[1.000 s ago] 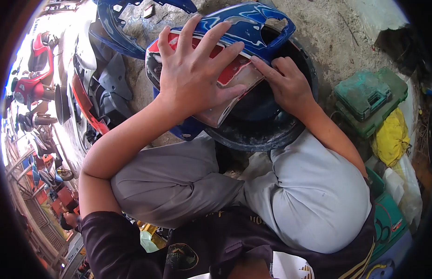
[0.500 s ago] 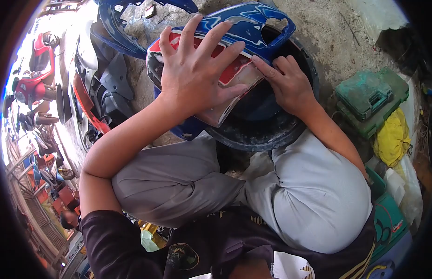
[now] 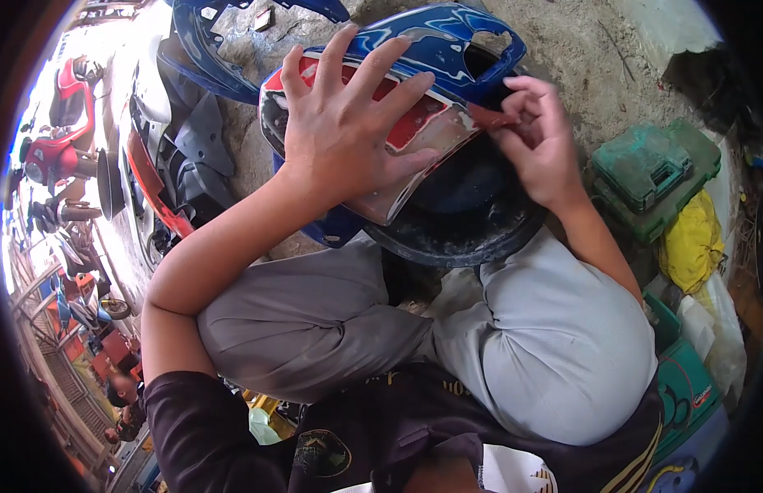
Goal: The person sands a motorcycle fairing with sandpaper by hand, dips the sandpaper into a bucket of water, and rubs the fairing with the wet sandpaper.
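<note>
Left hand [image 3: 348, 123]: fingers spread, laid on one curved red-and-grey plastic panel [image 3: 419, 125]. Right hand [image 3: 539, 135]: pinching one thin reddish-brown sheet [image 3: 490, 117] at the panel's right edge. Open room: below the right hand, one round black tub [image 3: 480, 251]; beyond it, bare concrete ground [image 3: 574, 57].

you can pass your right hand [image 3: 539, 135] over the ground [image 3: 595, 70] beyond the black basin [image 3: 467, 246]. obstacles: red panel [image 3: 414, 123] over the basin's left side, green case [image 3: 644, 168] to its right, your legs [image 3: 562, 345] nearside.
</note>
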Demonstrator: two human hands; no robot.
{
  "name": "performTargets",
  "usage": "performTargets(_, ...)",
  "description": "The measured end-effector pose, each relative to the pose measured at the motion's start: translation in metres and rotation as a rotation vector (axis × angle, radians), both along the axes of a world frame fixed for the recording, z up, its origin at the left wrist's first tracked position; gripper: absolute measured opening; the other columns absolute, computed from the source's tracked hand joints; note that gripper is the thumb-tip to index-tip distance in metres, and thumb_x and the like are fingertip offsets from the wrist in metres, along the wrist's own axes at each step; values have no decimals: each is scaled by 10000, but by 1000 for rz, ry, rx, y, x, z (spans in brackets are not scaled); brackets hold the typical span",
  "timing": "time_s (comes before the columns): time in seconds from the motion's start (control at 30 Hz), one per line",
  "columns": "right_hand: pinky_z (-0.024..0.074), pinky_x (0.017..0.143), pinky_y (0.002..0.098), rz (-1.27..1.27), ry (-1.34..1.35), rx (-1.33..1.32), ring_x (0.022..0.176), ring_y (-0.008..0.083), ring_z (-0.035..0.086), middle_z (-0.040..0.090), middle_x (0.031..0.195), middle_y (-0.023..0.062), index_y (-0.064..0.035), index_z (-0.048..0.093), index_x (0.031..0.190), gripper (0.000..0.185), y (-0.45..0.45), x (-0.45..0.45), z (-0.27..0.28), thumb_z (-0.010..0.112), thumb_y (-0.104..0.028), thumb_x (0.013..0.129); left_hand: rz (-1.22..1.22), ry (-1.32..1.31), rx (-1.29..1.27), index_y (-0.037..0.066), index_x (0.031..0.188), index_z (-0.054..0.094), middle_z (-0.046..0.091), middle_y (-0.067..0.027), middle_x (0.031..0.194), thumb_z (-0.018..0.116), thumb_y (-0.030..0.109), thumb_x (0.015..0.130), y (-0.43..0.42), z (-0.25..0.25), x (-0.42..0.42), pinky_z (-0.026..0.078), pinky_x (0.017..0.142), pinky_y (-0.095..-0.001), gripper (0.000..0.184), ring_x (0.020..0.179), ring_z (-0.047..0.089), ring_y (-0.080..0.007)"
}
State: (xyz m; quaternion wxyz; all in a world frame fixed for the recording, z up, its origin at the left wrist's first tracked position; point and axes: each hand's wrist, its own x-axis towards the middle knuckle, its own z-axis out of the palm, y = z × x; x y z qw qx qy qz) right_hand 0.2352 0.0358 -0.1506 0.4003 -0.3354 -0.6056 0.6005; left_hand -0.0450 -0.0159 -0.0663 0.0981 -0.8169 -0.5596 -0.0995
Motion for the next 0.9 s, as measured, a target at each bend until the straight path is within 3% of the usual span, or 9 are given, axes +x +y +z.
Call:
performTargets(0.07, 575, 1020, 280, -10, 51, -158, 1115, 120, 705, 687, 1232, 42, -26, 721, 1356, 356, 4, 6, 6, 687, 117, 1032, 3, -5, 0, 355, 1390, 786, 576, -8, 1642, 860, 800, 737, -1, 0, 0, 276, 1216, -719, 793, 1550, 462, -390)
performTargets(0.13, 598, 973, 302, 17, -6, -264, 1038, 111, 712, 736, 1115, 33, -5, 744, 1239, 255, 7, 11, 24, 724, 105, 1011, -2, -10, 3, 354, 1386, 788, 577, -7, 1642, 864, 800, 734, 0, -1, 0, 276, 1217, -718, 793, 1550, 463, -389)
performTargets(0.17, 604, 998, 302, 11, -51, -254, 1065, 150, 756, 782, 1092, 53, 8, 748, 1184, 181, 9, 12, 30, 723, 83, 1021, -3, -12, 5, 353, 1383, 789, 577, -7, 1642, 866, 799, 732, 0, -1, 0, 276, 1217, -719, 793, 1550, 463, -388)
performTargets(0.27, 603, 1002, 307, 103, -54, -197, 1075, 166, 763, 793, 1119, 70, -1, 732, 1234, 188, 12, 19, 28, 709, 42, 1052, 0, -17, 8, 351, 1378, 792, 577, -6, 1642, 873, 797, 726, 0, -2, 0, 276, 1218, -719, 794, 1551, 462, -386)
performTargets(0.37, 593, 995, 303, 113, 53, -331, 1067, 172, 766, 785, 1128, 72, -10, 701, 1296, 225, 14, 22, 24, 697, 13, 1072, 1, -16, 9, 352, 1378, 792, 577, -4, 1645, 877, 798, 721, 0, -2, -1, 276, 1220, -720, 798, 1554, 461, -384)
performTargets(0.47, 585, 972, 284, 201, -129, -192, 1063, 153, 759, 754, 1127, 56, -27, 678, 1325, 267, 22, 26, 30, 710, 20, 1063, 2, -9, 8, 356, 1381, 789, 575, -4, 1649, 878, 799, 718, 0, -2, 0, 275, 1220, -722, 802, 1557, 458, -383)
performTargets(0.57, 581, 950, 269, 60, 14, -180, 1074, 126, 746, 749, 1101, 42, -36, 683, 1285, 258, 19, 14, 35, 742, 30, 1042, 7, -2, 1, 360, 1385, 787, 571, -3, 1654, 879, 800, 716, 1, -1, 1, 275, 1220, -724, 806, 1558, 456, -384)
performTargets(0.77, 614, 834, 284, 97, -159, -168, 950, 101, 742, 750, 1084, 58, -22, 665, 1285, 308, 19, 1, 12, 787, 49, 1012, 7, 2, -3, 362, 1391, 786, 566, -1, 1658, 876, 798, 714, 0, -1, 1, 273, 1219, -729, 810, 1560, 453, -385)
performTargets(0.9, 620, 789, 305, -165, -10, -102, 895, 106, 745, 758, 1067, 55, -19, 702, 1207, 224, 3, -15, 6, 789, 43, 1010, -6, -20, -22, 380, 1393, 752, 538, 16, 1665, 860, 775, 731, 1, -2, -1, 276, 1173, -762, 779, 1559, 419, -406)
